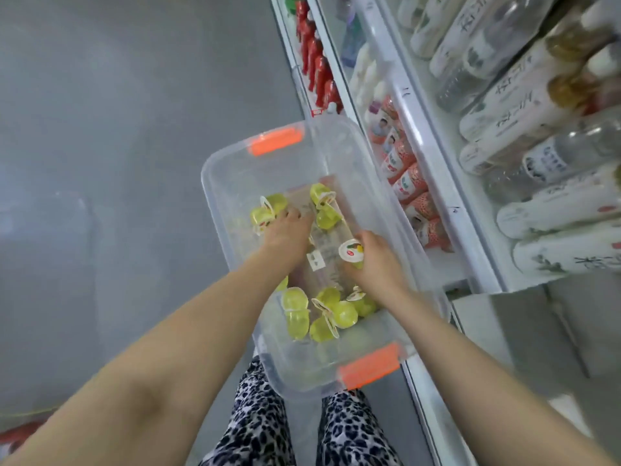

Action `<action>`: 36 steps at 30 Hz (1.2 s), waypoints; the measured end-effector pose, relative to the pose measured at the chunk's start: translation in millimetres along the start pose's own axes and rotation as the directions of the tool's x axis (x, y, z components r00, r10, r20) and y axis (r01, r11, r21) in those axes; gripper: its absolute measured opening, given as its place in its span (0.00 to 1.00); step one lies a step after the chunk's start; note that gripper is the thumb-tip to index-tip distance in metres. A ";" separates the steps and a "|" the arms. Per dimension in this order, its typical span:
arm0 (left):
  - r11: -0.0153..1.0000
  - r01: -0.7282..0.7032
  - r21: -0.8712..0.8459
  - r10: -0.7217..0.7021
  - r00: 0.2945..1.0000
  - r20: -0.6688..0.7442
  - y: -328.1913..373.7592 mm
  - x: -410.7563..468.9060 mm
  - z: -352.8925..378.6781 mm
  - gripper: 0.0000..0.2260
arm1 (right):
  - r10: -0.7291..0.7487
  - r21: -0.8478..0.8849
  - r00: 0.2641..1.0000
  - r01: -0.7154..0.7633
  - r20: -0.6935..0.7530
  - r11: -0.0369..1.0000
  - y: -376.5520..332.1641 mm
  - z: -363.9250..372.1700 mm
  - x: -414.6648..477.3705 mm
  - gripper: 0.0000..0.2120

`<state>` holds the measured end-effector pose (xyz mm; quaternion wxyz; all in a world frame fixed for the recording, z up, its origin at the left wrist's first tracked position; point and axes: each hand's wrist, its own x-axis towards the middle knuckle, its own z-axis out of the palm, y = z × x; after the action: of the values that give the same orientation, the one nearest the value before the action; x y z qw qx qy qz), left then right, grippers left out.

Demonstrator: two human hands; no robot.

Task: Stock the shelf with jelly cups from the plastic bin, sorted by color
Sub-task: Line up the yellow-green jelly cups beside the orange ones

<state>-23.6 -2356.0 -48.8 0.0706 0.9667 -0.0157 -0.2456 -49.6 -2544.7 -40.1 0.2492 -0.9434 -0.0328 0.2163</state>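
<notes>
Grey floor (117,129) takes up the whole left side, giving open room beside the bin. On the right, a white shelf (433,156) runs along the frame, and its upper tiers are cut off by the edge. The clear plastic bin (215,176) sits below the person with its right long rim close against the shelf front. It has one orange handle (275,141) at the far end and another (369,366) at the near end. Leopard-print trousers (255,425) show under the near rim.

Large pale bottles (537,105) lie in rows on the shelf; they carry dark brush-style characters too blurred to read. Lower down stand pink-labelled bottles (403,176) and a line of red bottles (316,58), whose print is illegible.

Yellow-green jelly cups (322,314) lie tumbled in the bin in a near heap and a far scatter, with bare bottom between them. The left hand (285,233) reaches to the far scatter, fingers straight and resting on the cups. The right hand (376,260) curls round one jelly cup (351,252) just above the bin's bottom. Its white lid shows a fruit picture and a small red mark that cannot be read.
</notes>
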 end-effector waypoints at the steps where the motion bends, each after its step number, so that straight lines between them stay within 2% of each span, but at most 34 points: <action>1: 1.000 -0.006 0.023 0.005 0.999 0.054 -1.0 7.3 8.4 0.23 | 0.015 0.004 1.000 -0.015 -0.011 1.000 -0.4 -0.8 -4.0 0.25; 3: 0.993 -0.042 0.112 0.029 0.993 0.111 -1.0 21.3 21.4 0.22 | 0.045 0.014 0.998 -0.045 -0.046 0.999 -0.2 1.7 -10.3 0.25; 5: 0.979 -0.071 0.193 0.051 0.993 0.105 2.0 34.1 26.9 0.20 | 0.075 0.022 0.993 -0.073 -0.089 0.997 -1.8 5.3 -12.9 0.24; 10: 0.972 -0.071 0.225 0.045 0.992 0.119 9.1 46.8 28.8 0.18 | 0.131 0.053 0.981 -0.125 -0.146 0.991 -9.2 10.4 -20.0 0.23; 15: 0.991 -0.081 0.104 0.066 0.987 0.145 8.1 33.3 15.8 0.20 | 0.125 0.055 0.967 -0.116 -0.223 0.992 -21.0 3.7 -41.6 0.24; 18: 0.983 -0.185 -0.018 0.186 0.979 0.081 9.3 21.8 -3.7 0.21 | 0.137 0.088 0.944 -0.115 -0.301 0.989 -28.1 -6.9 -62.8 0.24; 21: 0.930 -0.296 -0.216 0.313 0.949 0.045 14.0 6.5 -26.9 0.22 | 0.168 0.162 0.903 -0.111 -0.396 0.981 -29.6 -19.0 -90.0 0.24; 25: 0.807 -0.486 -0.334 0.498 0.865 -0.055 32.4 -23.1 -55.1 0.24 | 0.244 0.237 0.823 -0.137 -0.513 0.962 -23.3 -40.1 -138.0 0.24; 32: 0.601 -0.748 -0.282 0.753 0.648 -0.113 107.0 -101.5 -81.6 0.22 | 0.394 0.330 0.628 -0.223 -0.671 0.917 3.0 -60.2 -243.6 0.20; 36: 0.486 -0.851 -0.196 0.852 0.512 -0.108 167.0 -156.3 -73.5 0.27 | 0.459 0.369 0.501 -0.274 -0.734 0.888 26.0 -59.0 -317.7 0.19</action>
<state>-125.2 -2501.6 113.0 0.2910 0.8171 -0.4637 -0.1806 -313.0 -2648.3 117.9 0.2801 -0.8906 0.3076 -0.1838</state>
